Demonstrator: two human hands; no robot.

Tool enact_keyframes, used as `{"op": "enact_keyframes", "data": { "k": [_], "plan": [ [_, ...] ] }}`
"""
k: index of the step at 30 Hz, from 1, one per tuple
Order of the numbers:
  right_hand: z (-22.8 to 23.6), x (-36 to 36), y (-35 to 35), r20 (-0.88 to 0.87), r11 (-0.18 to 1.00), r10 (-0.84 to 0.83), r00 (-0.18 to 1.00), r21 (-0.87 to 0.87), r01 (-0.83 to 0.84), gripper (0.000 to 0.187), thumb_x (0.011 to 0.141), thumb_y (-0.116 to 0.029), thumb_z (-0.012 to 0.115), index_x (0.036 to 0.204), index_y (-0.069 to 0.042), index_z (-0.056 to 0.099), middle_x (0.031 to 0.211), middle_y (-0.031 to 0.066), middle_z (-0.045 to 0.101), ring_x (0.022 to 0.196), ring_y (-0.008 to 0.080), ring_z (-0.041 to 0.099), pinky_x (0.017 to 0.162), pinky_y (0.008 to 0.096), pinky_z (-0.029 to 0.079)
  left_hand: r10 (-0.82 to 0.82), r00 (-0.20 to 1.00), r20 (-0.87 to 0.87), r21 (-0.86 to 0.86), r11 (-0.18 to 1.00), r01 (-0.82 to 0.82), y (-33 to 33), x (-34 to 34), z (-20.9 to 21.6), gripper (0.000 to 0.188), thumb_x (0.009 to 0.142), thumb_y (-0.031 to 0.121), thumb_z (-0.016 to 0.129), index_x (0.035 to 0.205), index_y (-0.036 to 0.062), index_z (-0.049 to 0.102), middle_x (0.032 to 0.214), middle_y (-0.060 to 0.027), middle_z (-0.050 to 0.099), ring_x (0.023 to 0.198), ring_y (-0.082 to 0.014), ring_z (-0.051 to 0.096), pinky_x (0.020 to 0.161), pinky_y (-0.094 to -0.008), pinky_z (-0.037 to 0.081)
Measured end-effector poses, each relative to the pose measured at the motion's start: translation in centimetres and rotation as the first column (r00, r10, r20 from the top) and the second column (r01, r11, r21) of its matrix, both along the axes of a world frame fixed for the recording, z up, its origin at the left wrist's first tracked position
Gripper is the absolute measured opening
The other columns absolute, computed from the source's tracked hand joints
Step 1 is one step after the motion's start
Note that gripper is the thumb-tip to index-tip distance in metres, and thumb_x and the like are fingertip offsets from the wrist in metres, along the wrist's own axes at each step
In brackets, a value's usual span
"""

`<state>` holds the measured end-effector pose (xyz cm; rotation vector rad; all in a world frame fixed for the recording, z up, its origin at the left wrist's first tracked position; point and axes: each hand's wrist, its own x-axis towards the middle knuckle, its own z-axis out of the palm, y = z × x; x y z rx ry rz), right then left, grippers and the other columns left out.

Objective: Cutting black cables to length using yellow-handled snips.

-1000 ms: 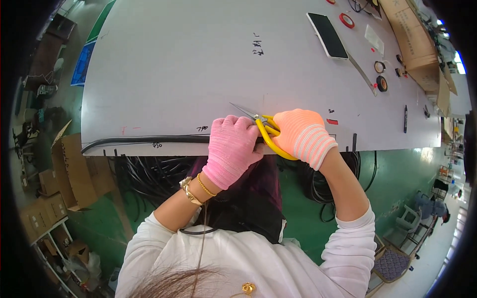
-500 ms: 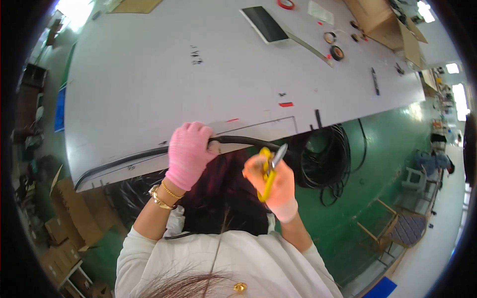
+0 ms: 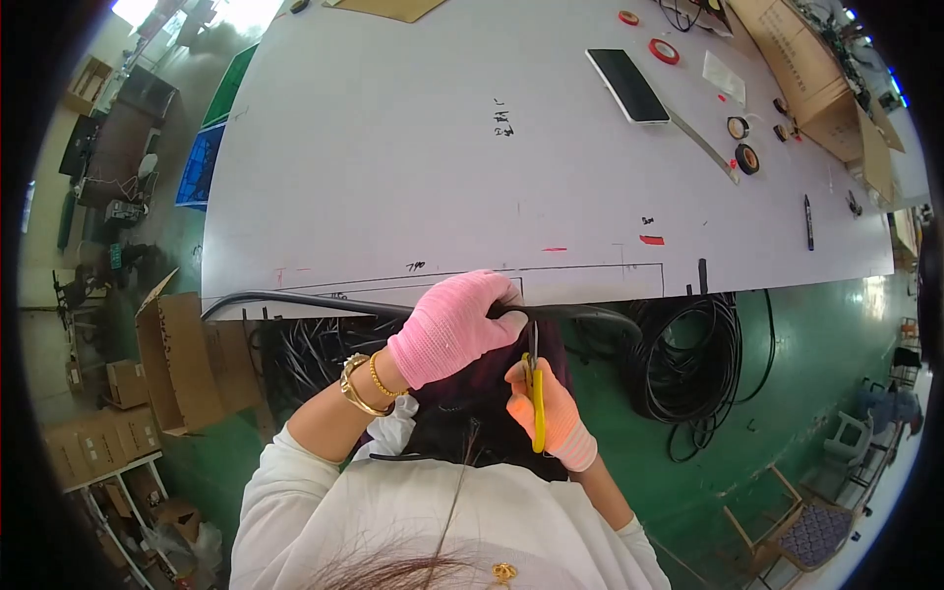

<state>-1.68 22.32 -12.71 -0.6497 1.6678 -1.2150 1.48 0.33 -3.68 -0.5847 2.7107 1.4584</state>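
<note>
My left hand [image 3: 455, 329], in a pink knit glove, is closed round a black cable [image 3: 324, 301]. The cable runs along the table's near edge from the left corner, passes under my fingers and sags toward a coil on the right. My right hand [image 3: 553, 415], in an orange glove, grips scissors [image 3: 538, 403] with yellow handles. Their blades point up at the cable just right of my left thumb; whether they touch it I cannot tell.
The grey table [image 3: 393, 177] carries drawn lines and red marks near its front edge. A white-framed tablet [image 3: 629, 87], a metal ruler [image 3: 703, 146], tape rolls [image 3: 747, 159] and a marker [image 3: 808, 222] lie on the right. Beyond the edge hangs a black coil [image 3: 688, 364]; left stands a cardboard box [image 3: 192, 359].
My left hand has slid right along the cable. The scissors have turned upright and come up to the cable beside it. The whole view has shifted and turned.
</note>
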Motion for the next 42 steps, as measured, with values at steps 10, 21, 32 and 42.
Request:
{"op": "enact_keyframes", "data": {
  "k": [10,21,32,42],
  "plan": [
    [0.3,0.4,-1.0,0.095,0.997,-0.006,0.995,-0.073,0.013,0.026,0.097,-0.021,0.069,0.112,-0.007,0.054,0.098,-0.0034,0.050,0.085,0.0056,0.045,0.077,0.0151,0.039,0.011,1.000,0.024,0.128,0.992,-0.014,0.1,0.4,1.0,0.012,0.081,0.006,0.068,0.089,-0.0024,0.066,0.077,-0.0123,0.065,0.071,-0.0219,0.062,0.071,-0.0319,0.053],
    [0.8,1.3,-2.0,0.785,0.878,-0.357,0.507,0.095,0.470,0.027,0.107,-0.021,0.046,0.094,0.000,0.057,0.084,0.0075,0.060,0.073,0.0164,0.061,0.070,0.0236,0.052,-0.002,0.999,0.039,0.158,0.987,-0.004,-0.1,0.3,0.8,0.015,0.081,0.006,0.068,0.093,-0.0019,0.065,0.078,-0.0110,0.065,0.070,-0.0205,0.061,0.071,-0.0318,0.053],
    [2.5,1.5,-1.4,0.522,0.943,-0.327,0.788,0.134,0.303,0.019,0.103,-0.019,0.053,0.093,-0.003,0.056,0.076,0.0024,0.058,0.063,0.0115,0.056,0.055,0.0255,0.045,-0.233,0.958,-0.167,0.527,0.800,0.287,-1.3,-0.7,0.4,0.039,0.082,-0.007,0.050,0.119,-0.0022,0.062,0.107,-0.0090,0.070,0.097,-0.0157,0.067,0.095,-0.0304,0.051],
    [0.5,0.7,2.5,-0.280,0.973,-0.223,0.934,-0.005,0.231,0.028,0.083,-0.019,0.081,0.090,-0.006,0.057,0.073,0.0021,0.063,0.062,0.0117,0.058,0.059,0.0268,0.047,-0.289,0.956,-0.052,0.663,0.706,0.249,-1.8,-1.1,1.3,0.040,0.084,-0.008,0.044,0.117,-0.0019,0.064,0.109,-0.0070,0.070,0.108,-0.0158,0.065,0.099,-0.0306,0.049]
  ]
}}
